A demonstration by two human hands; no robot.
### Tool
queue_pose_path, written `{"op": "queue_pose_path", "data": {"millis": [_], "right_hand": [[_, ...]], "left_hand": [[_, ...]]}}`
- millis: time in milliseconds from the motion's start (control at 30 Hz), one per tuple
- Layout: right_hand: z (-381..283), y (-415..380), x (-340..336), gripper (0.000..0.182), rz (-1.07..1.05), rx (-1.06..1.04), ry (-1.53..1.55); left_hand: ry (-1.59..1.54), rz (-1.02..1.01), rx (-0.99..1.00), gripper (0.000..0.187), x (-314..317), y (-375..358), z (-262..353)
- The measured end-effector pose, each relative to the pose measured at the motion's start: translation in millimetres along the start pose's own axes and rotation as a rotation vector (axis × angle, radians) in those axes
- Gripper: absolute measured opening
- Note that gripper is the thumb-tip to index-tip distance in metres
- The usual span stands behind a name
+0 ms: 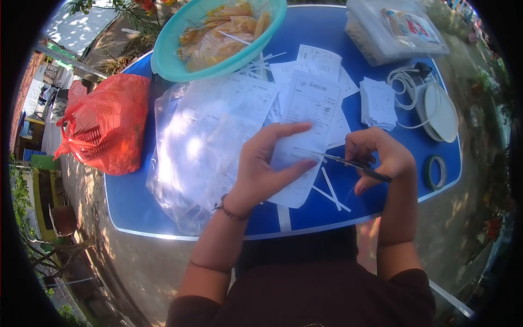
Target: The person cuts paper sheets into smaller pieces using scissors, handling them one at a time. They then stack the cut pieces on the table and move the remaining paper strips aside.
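My left hand [264,163] holds a long printed paper sheet [308,106] headed "Seblak", with the thumb and fingers spread across it. In my right hand [389,152] is a pair of scissors [375,173] with dark handles. Its blades point left and lie across the sheet between my left thumb and fingers. Thin cut paper strips [331,188] lie on the blue table [376,204] below the blades. Beyond the sheet are more loose printed papers [320,59], partly overlapped by it. Under my left wrist a clear plastic bag [182,204] spreads beside printed sheets [234,103].
A turquoise basin [163,60] with packed yellowish food stands at the back left, near a red plastic bag [117,122]. To the right are a stack of cut slips [377,103], a white cable [402,82], a round white object [440,111], a tape roll [436,172] and a clear container [359,32].
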State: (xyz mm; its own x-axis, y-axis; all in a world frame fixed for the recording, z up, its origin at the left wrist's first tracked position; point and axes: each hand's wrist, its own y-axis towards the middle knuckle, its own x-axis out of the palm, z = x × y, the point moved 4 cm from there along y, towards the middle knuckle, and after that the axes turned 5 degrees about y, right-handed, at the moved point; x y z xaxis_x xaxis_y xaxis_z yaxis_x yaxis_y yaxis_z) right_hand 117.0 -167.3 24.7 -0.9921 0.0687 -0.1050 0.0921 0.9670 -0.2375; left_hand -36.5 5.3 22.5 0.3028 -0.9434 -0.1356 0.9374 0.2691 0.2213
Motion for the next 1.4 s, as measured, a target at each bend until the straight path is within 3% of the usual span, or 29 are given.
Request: {"op": "queue_pose_path", "data": {"millis": [100,300,700,800,1200,1300,1400], "right_hand": [[-2.4,0.0,-1.3,0.06,-0.006,0.058,-0.052],[1.1,-0.5,-1.7,0.056,0.022,-0.052,-0.028],[0.1,-2.8,-3.8,0.047,0.042,-0.071,-0.067],[-0.8,-3.1,-3.9,0.054,0.089,0.042,-0.041],[-1.8,-2.2,-3.2,0.054,0.076,0.093,-0.026],[-0.5,2.3,0.8,0.044,0.042,-0.032,-0.012],[2.4,5.3,1.0,0.046,0.021,-0.087,-0.067]], "left_hand": [[-0.007,-0.01,-0.009,0.05,-0.2,-0.1,0.3],[-0.013,-0.007,-0.006,0.051,-0.5,-0.1,0.6],[-0.022,0.005,0.001,0.05,-0.1,0.2,1.9],[-0.038,0.01,-0.007,0.05,-0.2,-0.2,1.0],[0.027,0.005,0.002,0.051,-0.5,-0.4,1.3],[0.027,-0.031,0.02,0.051,3.3,-0.4,0.4],[0.056,-0.049,0.046,0.05,6.5,-0.2,-0.6]]}}
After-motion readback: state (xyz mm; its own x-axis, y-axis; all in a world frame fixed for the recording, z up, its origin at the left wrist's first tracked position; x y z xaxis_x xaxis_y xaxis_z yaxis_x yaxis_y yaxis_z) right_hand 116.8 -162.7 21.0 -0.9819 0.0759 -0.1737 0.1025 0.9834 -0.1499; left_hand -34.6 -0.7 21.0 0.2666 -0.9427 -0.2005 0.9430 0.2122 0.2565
